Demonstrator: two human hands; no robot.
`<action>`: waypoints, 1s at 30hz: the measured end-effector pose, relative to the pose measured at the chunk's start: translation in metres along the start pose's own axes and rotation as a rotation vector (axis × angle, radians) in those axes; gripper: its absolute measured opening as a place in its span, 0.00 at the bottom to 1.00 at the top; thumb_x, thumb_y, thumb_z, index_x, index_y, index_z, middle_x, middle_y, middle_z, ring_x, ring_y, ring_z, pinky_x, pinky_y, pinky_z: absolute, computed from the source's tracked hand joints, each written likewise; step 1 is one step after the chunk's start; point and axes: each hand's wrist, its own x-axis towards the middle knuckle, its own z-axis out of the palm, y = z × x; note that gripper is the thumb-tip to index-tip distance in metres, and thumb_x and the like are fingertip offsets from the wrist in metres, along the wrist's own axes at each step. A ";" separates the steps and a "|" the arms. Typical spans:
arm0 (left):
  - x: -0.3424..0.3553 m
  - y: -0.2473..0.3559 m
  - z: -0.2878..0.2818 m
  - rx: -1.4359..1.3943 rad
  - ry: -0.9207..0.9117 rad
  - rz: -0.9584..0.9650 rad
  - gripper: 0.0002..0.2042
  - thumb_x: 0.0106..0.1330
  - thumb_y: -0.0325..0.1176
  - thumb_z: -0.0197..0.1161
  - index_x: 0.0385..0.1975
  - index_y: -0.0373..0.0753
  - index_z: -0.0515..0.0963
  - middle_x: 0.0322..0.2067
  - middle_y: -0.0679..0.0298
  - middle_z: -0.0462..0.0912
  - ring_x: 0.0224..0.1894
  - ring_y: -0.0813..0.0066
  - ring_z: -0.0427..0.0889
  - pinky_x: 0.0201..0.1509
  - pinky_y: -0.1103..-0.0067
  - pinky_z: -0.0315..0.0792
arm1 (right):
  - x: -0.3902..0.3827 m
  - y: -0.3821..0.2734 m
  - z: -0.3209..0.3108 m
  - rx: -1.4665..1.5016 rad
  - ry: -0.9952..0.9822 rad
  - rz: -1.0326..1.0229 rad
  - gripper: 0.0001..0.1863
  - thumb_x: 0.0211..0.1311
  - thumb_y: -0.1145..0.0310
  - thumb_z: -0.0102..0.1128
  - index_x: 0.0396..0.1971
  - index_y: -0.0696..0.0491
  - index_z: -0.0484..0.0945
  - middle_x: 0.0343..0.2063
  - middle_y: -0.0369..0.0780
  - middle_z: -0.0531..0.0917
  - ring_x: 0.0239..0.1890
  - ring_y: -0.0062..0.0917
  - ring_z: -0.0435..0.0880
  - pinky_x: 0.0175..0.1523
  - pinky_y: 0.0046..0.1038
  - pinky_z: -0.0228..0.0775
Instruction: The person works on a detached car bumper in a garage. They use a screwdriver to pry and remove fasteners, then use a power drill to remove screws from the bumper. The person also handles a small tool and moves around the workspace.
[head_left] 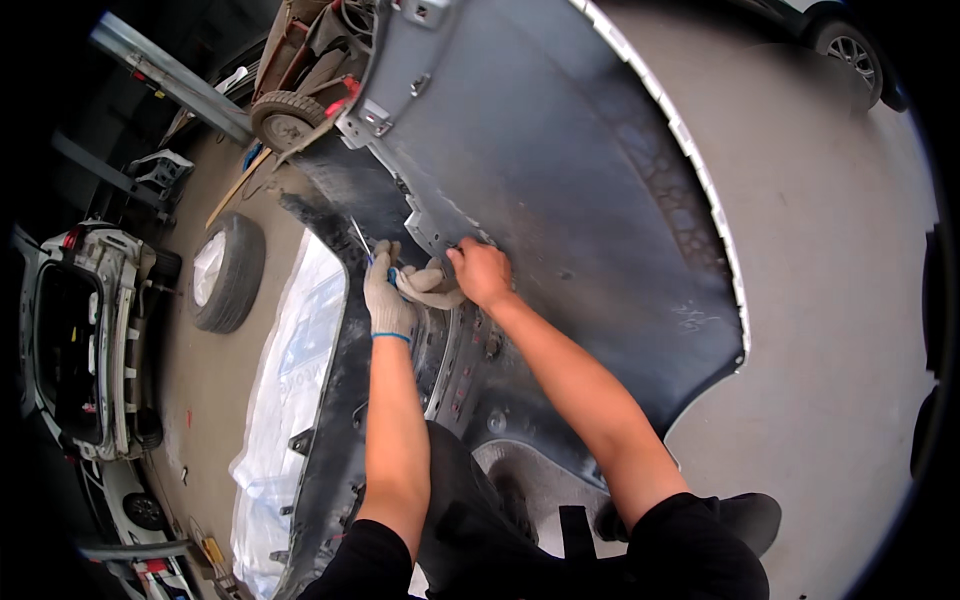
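Observation:
My left hand, in a pale knit work glove with a blue cuff edge, is closed on a screwdriver. Its thin metal shaft points up and away. A second pale work glove is bunched between my hands. My bare right hand is closed beside that glove, its thumb bent over the curled fingers; what lies inside them is hidden. Beneath both hands spreads a large dark grey car body panel, with metal brackets along its inner edge. A dark curved trim piece lies left of my left forearm.
White plastic sheeting lies on the floor at left, below a loose tyre. A partly stripped car stands at far left. Behind the panel is a small-wheeled cart. Another car's wheel shows at far right.

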 end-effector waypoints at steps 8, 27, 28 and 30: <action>0.050 -0.024 -0.015 0.057 -0.264 -0.166 0.15 0.64 0.32 0.54 0.48 0.32 0.72 0.31 0.56 0.79 0.24 0.69 0.79 0.27 0.74 0.78 | 0.018 0.003 0.032 -0.019 0.054 -0.023 0.14 0.64 0.59 0.57 0.33 0.57 0.77 0.25 0.51 0.83 0.32 0.50 0.83 0.40 0.48 0.74; 0.057 -0.016 0.000 0.246 -0.328 -0.176 0.07 0.61 0.30 0.53 0.35 0.33 0.73 0.18 0.57 0.77 0.18 0.68 0.77 0.24 0.76 0.73 | 0.024 0.000 0.040 -0.033 0.163 -0.068 0.12 0.66 0.66 0.55 0.30 0.60 0.78 0.23 0.52 0.82 0.29 0.50 0.83 0.37 0.48 0.73; 0.057 -0.016 0.001 0.225 -0.351 -0.170 0.07 0.61 0.30 0.53 0.35 0.33 0.73 0.18 0.57 0.77 0.18 0.68 0.77 0.23 0.76 0.73 | 0.025 0.000 0.043 0.053 0.139 -0.034 0.12 0.66 0.66 0.54 0.29 0.59 0.78 0.23 0.52 0.82 0.29 0.51 0.83 0.37 0.48 0.73; 0.058 -0.016 0.000 0.240 -0.331 -0.174 0.07 0.61 0.30 0.53 0.34 0.34 0.73 0.17 0.58 0.77 0.18 0.69 0.76 0.23 0.77 0.72 | 0.027 0.001 0.047 0.183 0.122 0.042 0.11 0.66 0.67 0.55 0.30 0.59 0.78 0.23 0.52 0.82 0.29 0.52 0.82 0.37 0.48 0.72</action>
